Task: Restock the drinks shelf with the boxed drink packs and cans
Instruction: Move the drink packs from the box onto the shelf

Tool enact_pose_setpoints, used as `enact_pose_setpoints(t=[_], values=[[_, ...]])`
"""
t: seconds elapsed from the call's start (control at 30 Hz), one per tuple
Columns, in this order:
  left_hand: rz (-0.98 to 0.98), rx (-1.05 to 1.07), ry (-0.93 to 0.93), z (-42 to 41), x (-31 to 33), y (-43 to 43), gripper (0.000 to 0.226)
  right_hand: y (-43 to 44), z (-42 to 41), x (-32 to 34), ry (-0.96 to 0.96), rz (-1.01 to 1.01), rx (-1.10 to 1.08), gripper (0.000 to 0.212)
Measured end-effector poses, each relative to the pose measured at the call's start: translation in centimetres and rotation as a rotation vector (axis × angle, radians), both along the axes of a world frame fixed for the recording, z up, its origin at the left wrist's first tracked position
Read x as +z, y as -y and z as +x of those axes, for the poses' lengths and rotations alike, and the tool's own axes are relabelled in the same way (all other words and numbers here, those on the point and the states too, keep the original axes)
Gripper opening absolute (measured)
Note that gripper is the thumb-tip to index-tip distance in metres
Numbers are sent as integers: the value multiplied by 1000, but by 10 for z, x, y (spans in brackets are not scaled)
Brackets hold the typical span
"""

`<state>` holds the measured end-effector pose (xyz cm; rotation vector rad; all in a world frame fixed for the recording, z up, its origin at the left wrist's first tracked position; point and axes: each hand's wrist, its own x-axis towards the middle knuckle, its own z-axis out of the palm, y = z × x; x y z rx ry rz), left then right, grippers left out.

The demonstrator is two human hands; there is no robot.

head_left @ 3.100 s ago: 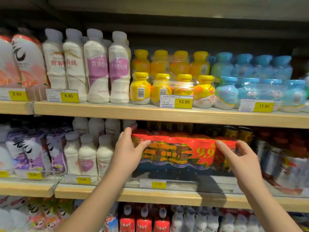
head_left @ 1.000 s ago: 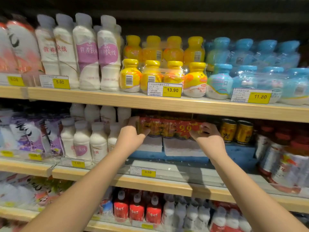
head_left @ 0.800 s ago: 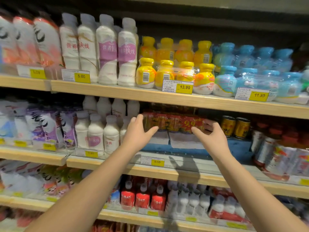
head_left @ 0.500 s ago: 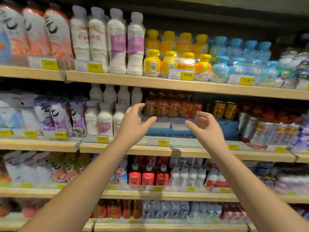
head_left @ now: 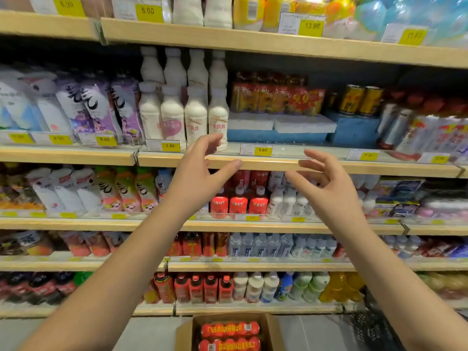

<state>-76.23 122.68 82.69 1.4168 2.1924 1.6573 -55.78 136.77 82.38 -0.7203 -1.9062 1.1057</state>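
A red-wrapped pack of drink bottles (head_left: 277, 101) with a "9.9" burst stands far back on the second shelf (head_left: 278, 164), on white and blue blocks. Two gold cans (head_left: 361, 100) stand to its right. Both my hands are out in front of the shelves and hold nothing. My left hand (head_left: 200, 173) and my right hand (head_left: 326, 187) hover with relaxed, spread fingers, below the pack and apart from it. On the floor, an open cardboard box (head_left: 184, 334) holds more red-wrapped packs (head_left: 230, 335).
White milk bottles (head_left: 182, 115) stand left of the pack, silver and red cans (head_left: 415, 127) to the right. Lower shelves carry red and white bottles (head_left: 238, 201) and water bottles (head_left: 266, 244). A dark basket (head_left: 369, 330) sits on the floor at the right.
Both hands let go of the red pack, which stays at the back of the shelf, and drew back toward me. My view has tilted down, so the floor box now shows.
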Motion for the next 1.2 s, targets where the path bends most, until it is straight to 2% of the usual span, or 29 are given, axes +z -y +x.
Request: enact_pose_setpoints(t=[0.3, 0.5, 0.73, 0.93, 1.07, 1.2], values=[[-101, 28, 90, 11, -55, -3, 64, -12, -1, -53, 37, -85, 91, 57], [-202, 30, 191, 18, -143, -5, 58, -20, 1, -148, 85, -240, 176, 52], [-374, 107, 337, 23, -330, 12, 58, -20, 8, -344, 266, -409, 148, 51], [-527, 180, 446, 25, -551, 32, 56, -17, 21, -559, 403, -535, 157, 50], [-587, 171, 523, 24, -696, 44, 58, -19, 26, -697, 446, -512, 156, 55], [-707, 118, 429, 25, -819, 59, 61, -17, 35, -817, 513, -495, 182, 57]])
